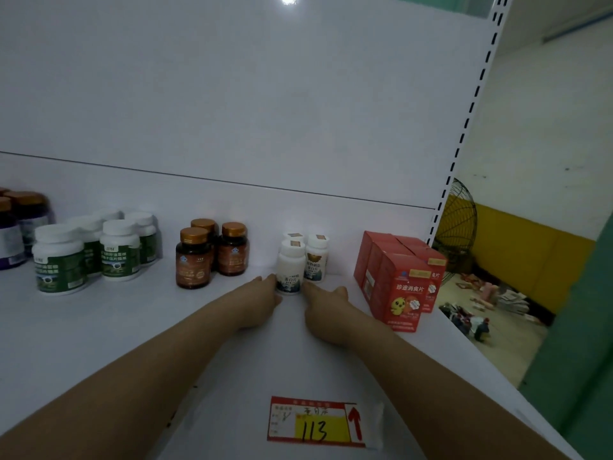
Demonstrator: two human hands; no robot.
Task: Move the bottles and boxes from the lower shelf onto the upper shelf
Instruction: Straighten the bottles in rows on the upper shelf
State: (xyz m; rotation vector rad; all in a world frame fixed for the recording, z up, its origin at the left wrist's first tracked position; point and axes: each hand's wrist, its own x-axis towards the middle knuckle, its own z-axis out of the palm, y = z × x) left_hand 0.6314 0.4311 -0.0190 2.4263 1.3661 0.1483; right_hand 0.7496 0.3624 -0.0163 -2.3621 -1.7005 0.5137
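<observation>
Bottle (291, 272), white, upright on shelf (132, 327): flanked by left hand (262, 295) and right hand (326, 302), fingers (268, 279) straight, touching its sides, gripping nothing.

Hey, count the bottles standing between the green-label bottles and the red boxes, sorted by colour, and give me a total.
amber bottles with gold caps: 3
white bottles with white caps: 3
Total: 6
</observation>
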